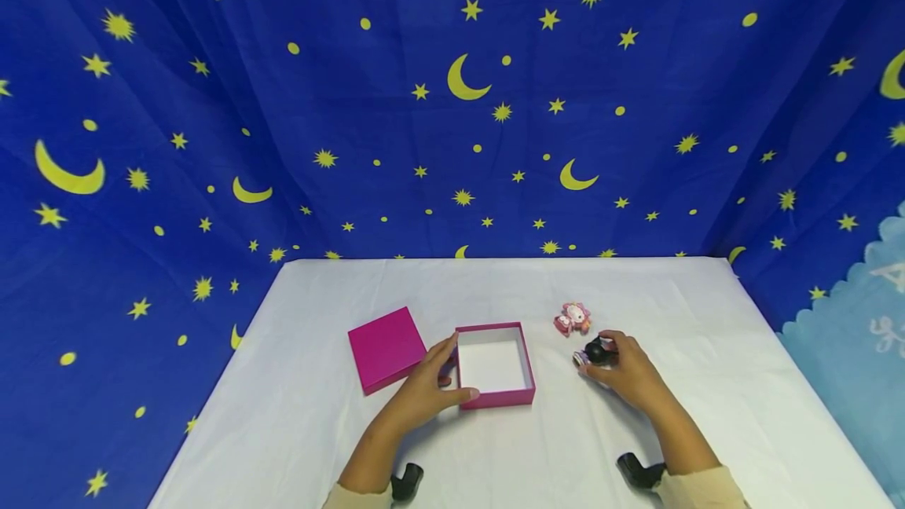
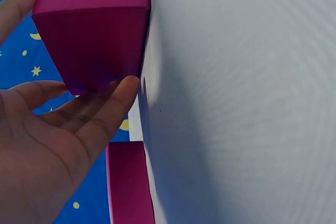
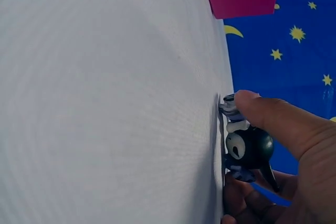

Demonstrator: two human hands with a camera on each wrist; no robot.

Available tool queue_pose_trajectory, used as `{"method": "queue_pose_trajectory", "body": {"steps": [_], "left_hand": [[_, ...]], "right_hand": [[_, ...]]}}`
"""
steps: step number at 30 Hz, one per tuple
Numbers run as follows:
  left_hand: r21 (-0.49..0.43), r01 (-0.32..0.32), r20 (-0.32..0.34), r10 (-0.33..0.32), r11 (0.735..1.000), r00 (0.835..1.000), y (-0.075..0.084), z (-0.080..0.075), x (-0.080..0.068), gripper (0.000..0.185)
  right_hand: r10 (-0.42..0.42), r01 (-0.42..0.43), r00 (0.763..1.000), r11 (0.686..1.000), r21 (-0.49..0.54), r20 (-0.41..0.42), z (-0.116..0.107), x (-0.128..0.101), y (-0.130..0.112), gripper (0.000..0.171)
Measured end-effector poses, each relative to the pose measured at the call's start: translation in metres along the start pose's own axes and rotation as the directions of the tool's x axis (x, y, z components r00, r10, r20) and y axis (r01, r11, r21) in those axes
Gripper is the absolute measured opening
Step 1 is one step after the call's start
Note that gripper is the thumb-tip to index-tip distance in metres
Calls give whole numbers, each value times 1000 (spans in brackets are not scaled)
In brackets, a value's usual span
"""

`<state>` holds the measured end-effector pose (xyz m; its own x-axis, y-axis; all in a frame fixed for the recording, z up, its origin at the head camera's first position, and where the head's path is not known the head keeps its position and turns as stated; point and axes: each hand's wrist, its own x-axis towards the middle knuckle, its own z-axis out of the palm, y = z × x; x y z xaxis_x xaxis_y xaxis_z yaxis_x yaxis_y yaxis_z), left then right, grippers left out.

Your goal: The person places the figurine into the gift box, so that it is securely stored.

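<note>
Lid [image 1: 385, 344] first, magenta, lying askew at nine o'clock from the box [image 1: 498, 399]! Your left hand [image 1: 422, 393] is at eight, spread wide, fairly straight fingers touching the box's near-left corner. Light contact looks plenty; push hard and the box could skid toward two o'clock. And at two, the pink figurine [image 1: 574, 318], lying free. Across to three: the dark figurine [image 1: 597, 351], and your right hand [image 1: 629, 371] has it, thumb and fingers narrowed around it! Whether its weight bears on the surface [image 1: 283, 415] can't be told. Favour the round black head over the thin pointed part, which may slip, and mind your knuckles near the pink one. Now the setting: white cloth below, softly creased; a blue backdrop [image 1: 396, 124] of yellow moons and stars sweeping nine through twelve to three, where a pale blue panel [image 1: 866, 368] cuts in.
</note>
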<state>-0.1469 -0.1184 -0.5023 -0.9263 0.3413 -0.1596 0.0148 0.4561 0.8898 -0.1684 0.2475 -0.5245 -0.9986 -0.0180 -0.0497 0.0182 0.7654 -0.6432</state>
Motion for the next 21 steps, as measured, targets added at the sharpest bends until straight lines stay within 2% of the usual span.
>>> {"method": "queue_pose_trajectory", "body": {"steps": [6, 12, 17, 21], "left_hand": [[16, -9, 1, 9, 1000, 1000, -1, 0, 0, 99], [40, -16, 6, 16, 999, 1000, 0, 0, -1, 98], [86, -16, 0, 16, 996, 1000, 0, 0, -1, 96], [95, -13, -3, 13, 995, 1000, -1, 0, -1, 96]], "right_hand": [[31, -32, 999, 999, 15, 41, -3, -1, 0, 79], [16, -17, 999, 999, 52, 30, -7, -2, 0, 75], [29, -35, 998, 992, 125, 54, -9, -2, -3, 78], [34, -49, 997, 972, 230, 68, -9, -2, -4, 76]]}}
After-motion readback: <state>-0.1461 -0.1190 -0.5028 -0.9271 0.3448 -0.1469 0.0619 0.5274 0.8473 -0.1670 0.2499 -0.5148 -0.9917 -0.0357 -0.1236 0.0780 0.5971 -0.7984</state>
